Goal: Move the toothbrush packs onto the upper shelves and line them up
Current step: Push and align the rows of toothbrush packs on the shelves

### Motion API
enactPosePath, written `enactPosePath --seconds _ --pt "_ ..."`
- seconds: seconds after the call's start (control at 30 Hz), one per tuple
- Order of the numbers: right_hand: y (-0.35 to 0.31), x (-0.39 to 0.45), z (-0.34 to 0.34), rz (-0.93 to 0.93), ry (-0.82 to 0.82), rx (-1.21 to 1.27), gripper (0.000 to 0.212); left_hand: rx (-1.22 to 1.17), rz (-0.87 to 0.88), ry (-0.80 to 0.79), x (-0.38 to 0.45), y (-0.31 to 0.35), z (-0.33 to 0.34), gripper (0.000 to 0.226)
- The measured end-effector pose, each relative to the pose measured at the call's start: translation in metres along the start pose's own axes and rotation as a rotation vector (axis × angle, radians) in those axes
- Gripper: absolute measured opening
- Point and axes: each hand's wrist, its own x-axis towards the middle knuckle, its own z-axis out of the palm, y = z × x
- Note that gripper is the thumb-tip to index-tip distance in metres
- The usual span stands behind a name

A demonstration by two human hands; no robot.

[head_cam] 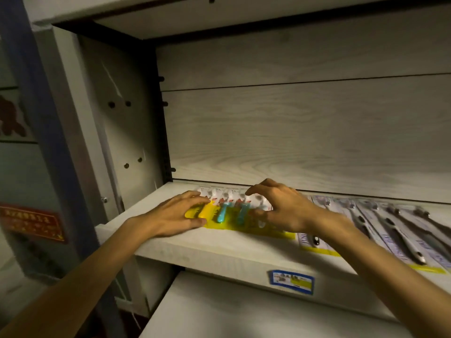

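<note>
We are pressing our left hand (170,219) flat, fingers straight, on the yellow toothbrush pack (227,217) lying on the shelf (195,242), while our right hand (278,208) is arching curled fingertips above its far edge, gripping nothing. It is looking light, stiff and slippery; its card edges should suit pinching.

pale shelf (219,250) (wood-grain) bearing toothbrush packs (231,215)

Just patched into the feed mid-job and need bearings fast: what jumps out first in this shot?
The bright yellow toothbrush pack with turquoise handles, lying flat at the left end of the pale wooden shelf, stands out. The left hand rests on its left edge; the right hand arches over its right side, fingers curled. To the right, grey toothbrush packs lie in a row.
</note>
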Motion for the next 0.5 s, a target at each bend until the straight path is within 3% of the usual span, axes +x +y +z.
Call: enactPosePath --seconds 0.23,0.3,0.4,0.47,0.5 --pt "-0.020 0.052 0.030 0.072 -0.106 -0.003 0.056 -0.092 0.108 -0.094 0.028 -0.032 -0.006 0.074" --pt "-0.027 0.064 0.034 0.092 -0.132 0.003 0.060 -0.116 0.132 -0.007 0.036 -0.039 -0.001 0.068" --pt "-0.037 0.079 0.046 0.104 -0.119 0.054 0.080 -0.077 0.069 0.282 0.049 -0.048 0.006 0.050" --pt "-0.043 0.083 0.054 0.104 -0.091 0.085 0.076 -0.017 -0.024 0.427 0.059 -0.047 0.000 0.037" --pt "-0.047 0.085 0.058 0.100 -0.096 0.089 0.068 -0.005 -0.077 0.425 0.064 -0.046 -0.004 0.037"
